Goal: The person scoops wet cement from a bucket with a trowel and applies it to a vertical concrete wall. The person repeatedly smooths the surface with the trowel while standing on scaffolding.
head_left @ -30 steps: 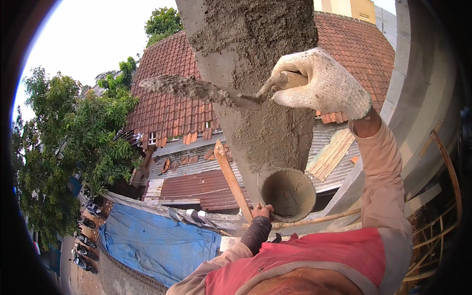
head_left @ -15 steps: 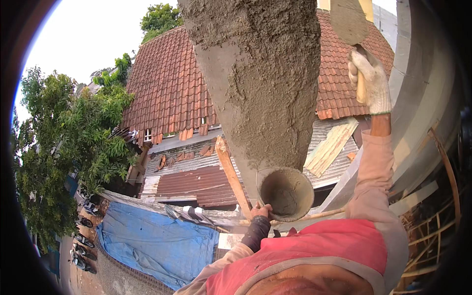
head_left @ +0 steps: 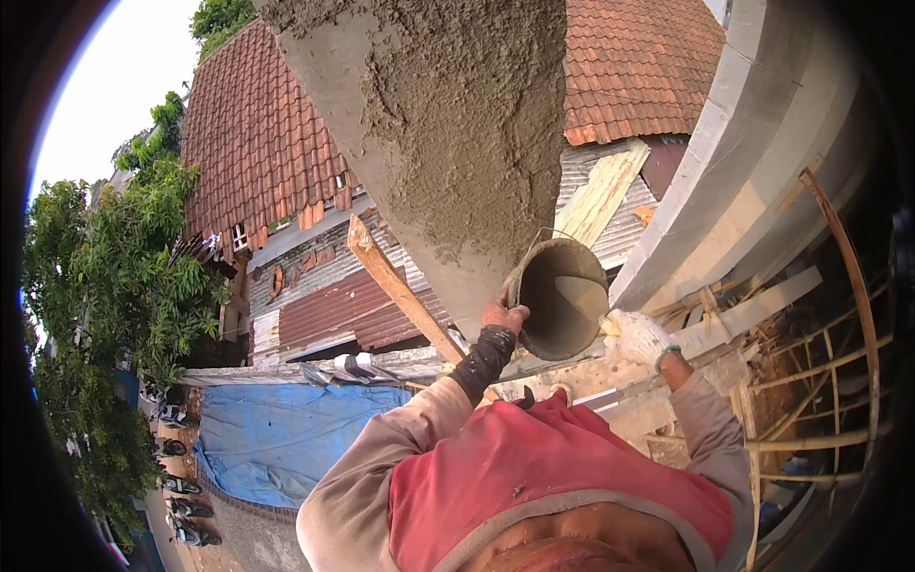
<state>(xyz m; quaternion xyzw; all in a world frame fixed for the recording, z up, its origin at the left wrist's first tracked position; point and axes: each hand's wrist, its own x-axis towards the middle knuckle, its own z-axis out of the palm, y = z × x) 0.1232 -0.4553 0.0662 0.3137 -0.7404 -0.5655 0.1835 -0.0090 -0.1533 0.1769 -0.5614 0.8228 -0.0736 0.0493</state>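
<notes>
My bare left hand point(head_left: 505, 317) is closed on the rim of a grey bucket point(head_left: 532, 303), which has a thin wire handle and sits in front of the column point(head_left: 457, 124) coated in rough wet mortar. My right hand point(head_left: 631, 338), in a white knitted glove, is closed on the wooden handle of a trowel point(head_left: 578, 294), whose blade is down in the bucket, partly in shadow.
An upright wooden plank point(head_left: 400, 280) stands left of the column. Bamboo scaffolding point(head_left: 834, 381) and a grey wall point(head_left: 724, 200) are on the right. Tiled roofs point(head_left: 257, 124), corrugated sheets, a blue tarp point(head_left: 276, 439), trees and parked motorbikes lie beyond and below.
My right hand has brought the trowel down from high beside the column into the bucket. My left hand and bucket are higher in view, and the view has shifted.
</notes>
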